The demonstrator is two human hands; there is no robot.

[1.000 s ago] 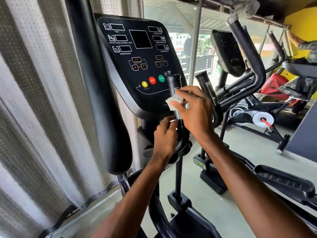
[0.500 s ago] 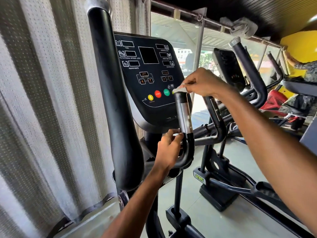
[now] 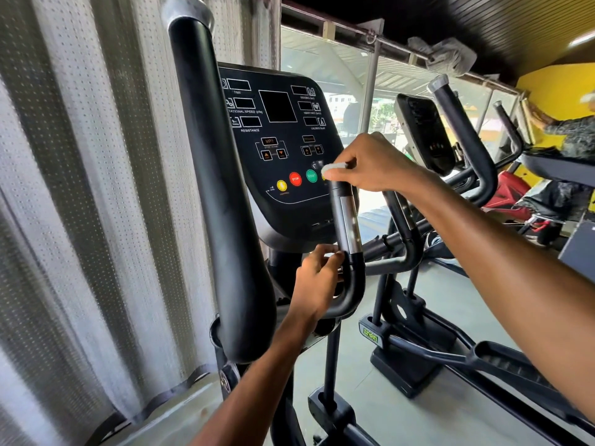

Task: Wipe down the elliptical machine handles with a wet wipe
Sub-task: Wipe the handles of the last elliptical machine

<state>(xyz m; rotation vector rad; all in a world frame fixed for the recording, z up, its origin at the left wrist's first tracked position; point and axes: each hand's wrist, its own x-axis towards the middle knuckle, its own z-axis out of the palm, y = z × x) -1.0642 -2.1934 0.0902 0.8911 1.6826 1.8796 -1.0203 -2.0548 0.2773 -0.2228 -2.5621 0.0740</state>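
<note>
A short black handle with a silver sensor band (image 3: 347, 220) rises in front of the elliptical's console (image 3: 277, 149). My right hand (image 3: 373, 164) pinches a folded white wet wipe (image 3: 335, 169) and presses it on the handle's top end. Lower down, my left hand (image 3: 317, 283) grips the black bend at the foot of the same handle. A tall, thick black moving handle (image 3: 212, 175) stands to the left of the console, untouched.
A perforated grey curtain (image 3: 80, 204) hangs close on the left. A second elliptical (image 3: 450, 149) stands to the right, with its pedal arm (image 3: 502, 358) low on the floor. A person in a patterned sleeve (image 3: 566, 136) is at the far right by the yellow wall.
My right hand slid the wipe up the sensor handle from its middle to its top end. My left hand kept its grip at the bend. The camera tilted up.
</note>
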